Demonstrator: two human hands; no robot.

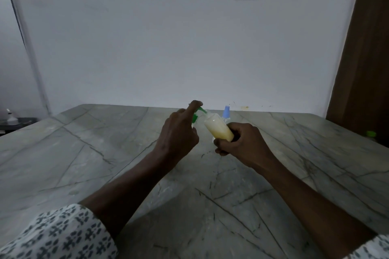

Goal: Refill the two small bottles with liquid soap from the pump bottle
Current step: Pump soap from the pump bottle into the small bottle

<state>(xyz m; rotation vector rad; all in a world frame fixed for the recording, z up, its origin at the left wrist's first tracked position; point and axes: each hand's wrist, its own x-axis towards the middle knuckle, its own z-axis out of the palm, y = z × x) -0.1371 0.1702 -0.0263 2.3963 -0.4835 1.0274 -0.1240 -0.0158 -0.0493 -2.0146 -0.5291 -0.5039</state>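
So the small clear plastic bottle with creamy yellow soap inside (219, 130) is tilted, mouth right up against the green pump head (199, 112) of the pump bottle. Right hand (242, 143) is wrapped tight around its base; left hand (179, 132) has its index finger on the pump top, other fingers curled. Just behind sits another small bottle with a blue cap (226, 113), all over the grey veined marble surface (105, 153).

A small clear bottle (219, 130), largely filled with creamy pale-yellow soap, is held tilted, its mouth raised to the green pump spout (200, 111). The pump bottle's body is mostly hidden. A second bottle (blue-capped) (226, 114) is seen upright just behind.
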